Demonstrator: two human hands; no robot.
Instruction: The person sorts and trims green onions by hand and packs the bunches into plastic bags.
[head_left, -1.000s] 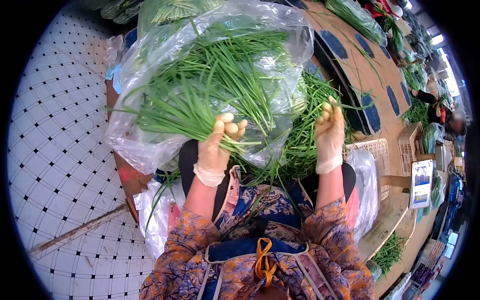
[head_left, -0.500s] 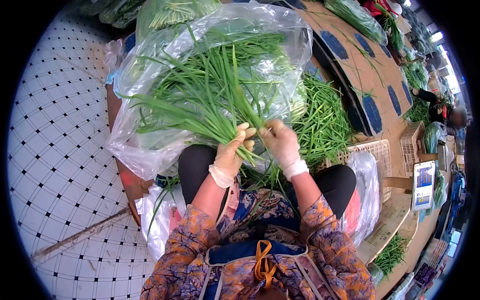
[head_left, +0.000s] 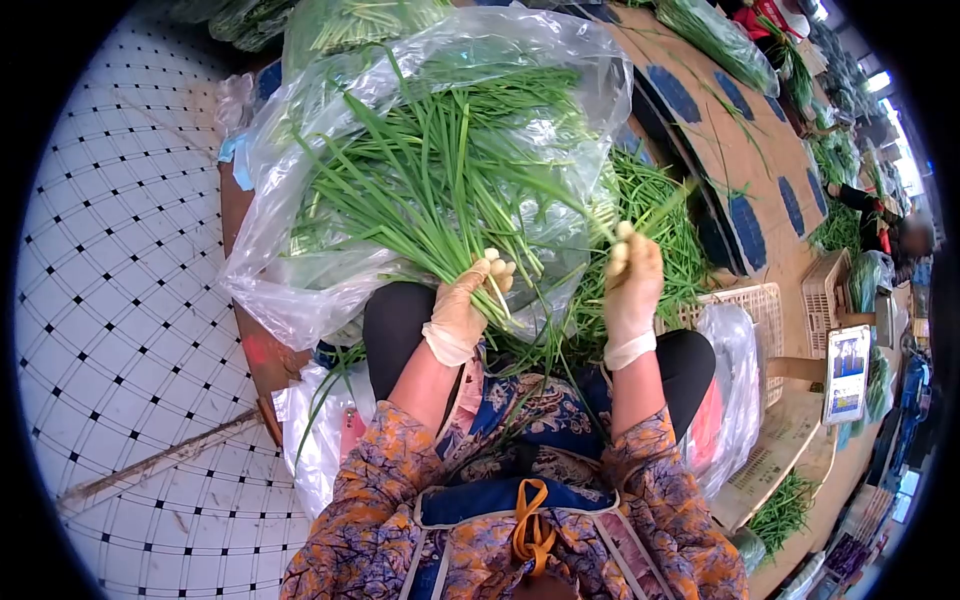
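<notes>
My left hand [head_left: 468, 300], in a pale thin glove, is closed round a bunch of garlic chives [head_left: 425, 230]. Their cut ends stick out below the fingers, and the long leaves fan up and to the left. To the right, my gloved right hand [head_left: 634, 285] is raised with its fingers pinched on a few chive blades [head_left: 662, 212], which are smeared by motion. Behind both hands lies an open clear plastic bag [head_left: 290, 312] with more chives on it. A loose heap of chives [head_left: 655, 235] is beside my right hand.
A cream plastic crate [head_left: 765, 310] stands right of my knee, near a scale display [head_left: 848, 375]. Cardboard with blue patches [head_left: 740, 130] lies at upper right. Tiled floor [head_left: 130, 300] is on the left. Another person [head_left: 870, 205] is at the far right.
My right hand has moved right, away from the bunch, carrying a few blades towards the loose heap. My left hand keeps its hold on the bunch, nearly in place.
</notes>
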